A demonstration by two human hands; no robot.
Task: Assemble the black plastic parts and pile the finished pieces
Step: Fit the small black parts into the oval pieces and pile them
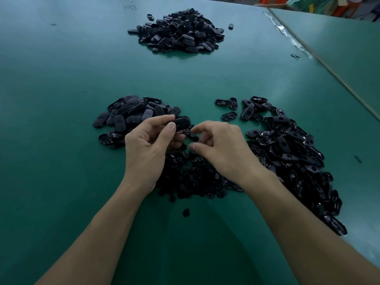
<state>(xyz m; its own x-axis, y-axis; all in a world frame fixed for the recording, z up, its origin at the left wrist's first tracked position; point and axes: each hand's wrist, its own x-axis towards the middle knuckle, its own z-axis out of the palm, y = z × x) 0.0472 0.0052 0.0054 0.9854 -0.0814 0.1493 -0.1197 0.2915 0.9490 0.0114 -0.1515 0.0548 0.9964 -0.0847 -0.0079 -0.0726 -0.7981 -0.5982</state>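
My left hand [151, 147] pinches a black oval plastic cover [181, 122] between thumb and fingers, just above the table. My right hand [220, 147] is beside it with fingers curled; its fingertips pinch a small black round piece [188, 131] next to the cover. Beneath both hands lies a heap of small round black parts [189, 177]. A pile of oval covers [131, 118] sits to the left of my hands. A long pile of open shell pieces [292, 159] runs along the right. A larger heap of black oval pieces [178, 31] sits at the far middle of the table.
The green table top [61, 99] carries everything. A seam with tape [292, 38] marks where a second green table [339, 42] joins at the far right. Stray single parts [230, 26] lie near the far heap, and one round part [186, 212] lies close to me.
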